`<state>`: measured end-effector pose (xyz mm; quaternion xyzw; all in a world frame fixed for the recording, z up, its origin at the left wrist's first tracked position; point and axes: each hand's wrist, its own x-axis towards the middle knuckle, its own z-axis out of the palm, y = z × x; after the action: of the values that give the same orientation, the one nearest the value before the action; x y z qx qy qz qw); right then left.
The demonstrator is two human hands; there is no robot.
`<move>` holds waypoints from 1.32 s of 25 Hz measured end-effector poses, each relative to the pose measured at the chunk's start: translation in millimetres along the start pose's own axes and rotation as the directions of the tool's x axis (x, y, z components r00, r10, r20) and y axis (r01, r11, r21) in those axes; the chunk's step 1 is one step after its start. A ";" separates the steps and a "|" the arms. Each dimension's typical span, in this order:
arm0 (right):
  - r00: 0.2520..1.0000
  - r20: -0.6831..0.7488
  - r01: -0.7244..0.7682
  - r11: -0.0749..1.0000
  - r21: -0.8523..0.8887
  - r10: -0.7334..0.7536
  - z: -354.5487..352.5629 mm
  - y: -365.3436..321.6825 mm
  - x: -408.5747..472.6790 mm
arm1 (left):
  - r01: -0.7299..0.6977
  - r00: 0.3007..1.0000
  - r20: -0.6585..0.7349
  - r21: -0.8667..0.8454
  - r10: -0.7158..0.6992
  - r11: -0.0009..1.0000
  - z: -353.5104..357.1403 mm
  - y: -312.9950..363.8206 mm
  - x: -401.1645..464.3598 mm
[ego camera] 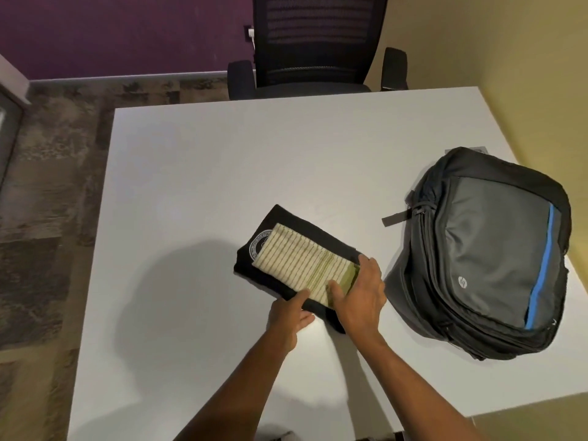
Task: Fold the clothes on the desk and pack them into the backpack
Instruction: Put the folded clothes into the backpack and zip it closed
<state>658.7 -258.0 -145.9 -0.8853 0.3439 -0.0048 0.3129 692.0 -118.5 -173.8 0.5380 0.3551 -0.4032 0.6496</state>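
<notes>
Folded striped cloth (299, 262) lies on a folded black garment (280, 224), mid-desk (197, 160), near edge. Right hand (359, 294) grips the stack's near-right end, thumb on top; left hand (288, 316) has fingers slid under the black garment's edge. Closed backpack (486, 249) lies flat just right; office chair (318, 43) beyond.

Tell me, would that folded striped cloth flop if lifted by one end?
Probably: the cream striped folded cloth is soft fabric, so it would likely droop and unfold. It looks thin, so probably light. Lying loose on the black folded shirt, it may slide off.
</notes>
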 end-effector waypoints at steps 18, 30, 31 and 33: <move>0.935 0.317 0.152 0.987 0.051 -0.160 0.0 17.1 -65.4 | -0.307 0.837 -0.112 0.713 0.535 0.630 -63.5 57.7 5.7; 0.932 0.325 -0.200 0.976 0.085 0.163 -2.2 30.2 -31.7 | -0.203 0.889 -0.202 0.630 0.412 0.749 -55.5 19.0 -1.9; 0.931 0.323 -0.232 0.960 0.156 0.172 -3.0 27.9 -29.6 | -0.213 0.887 -0.204 0.615 0.414 0.759 -52.9 17.0 -3.3; 0.940 0.300 -0.248 0.932 0.265 0.164 -4.2 26.2 -24.7 | -0.229 0.880 -0.223 0.574 0.419 0.786 -48.8 14.7 -5.3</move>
<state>623.0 -260.1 -152.0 -0.7785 0.3845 0.0984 0.4862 701.7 -68.3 -171.3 0.8107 0.2362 -0.2674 0.4642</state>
